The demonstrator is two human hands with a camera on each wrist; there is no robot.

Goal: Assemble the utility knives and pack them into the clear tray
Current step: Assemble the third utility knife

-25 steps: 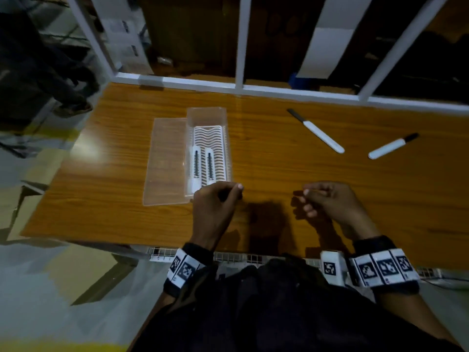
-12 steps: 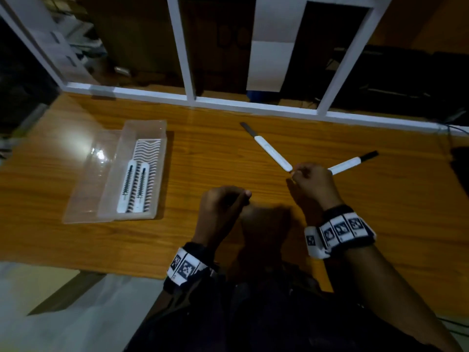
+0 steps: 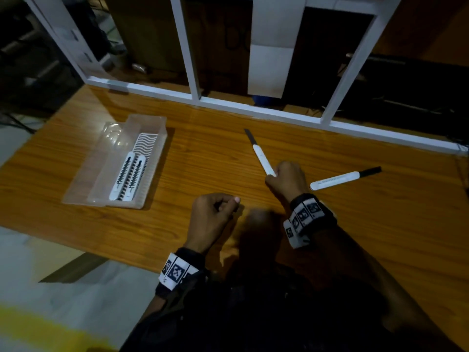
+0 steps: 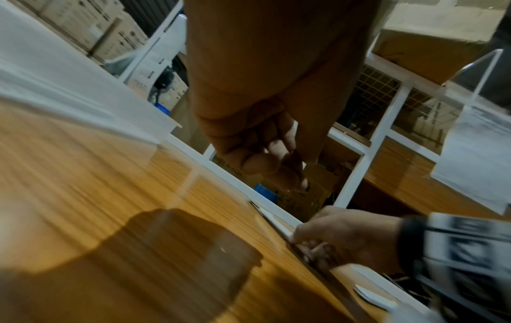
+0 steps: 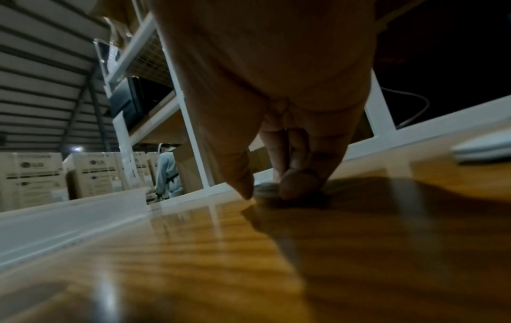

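Knives lay apart on the worktop (image 3: pixel 330 237): one (image 3: pixel 261 154), blade out, had its white handle end pinched between the thumb and curled fingers (image 5: pixel 293 188) of the right hand (image 3: pixel 286 179); a second (image 3: pixel 340 179) rested just right of that hand. The left hand (image 3: pixel 213 214) hovered nearer the body, fingers (image 4: pixel 259 161) loosely curled, holding nothing visible. Well left of both hands, the clear tray (image 3: pixel 152 123) held two white knives (image 3: pixel 127 177) side by side.

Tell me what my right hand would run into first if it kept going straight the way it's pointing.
The right hand already has its fingertips at the near end of the white knife with the exposed blade, so it would likely meet that handle first.
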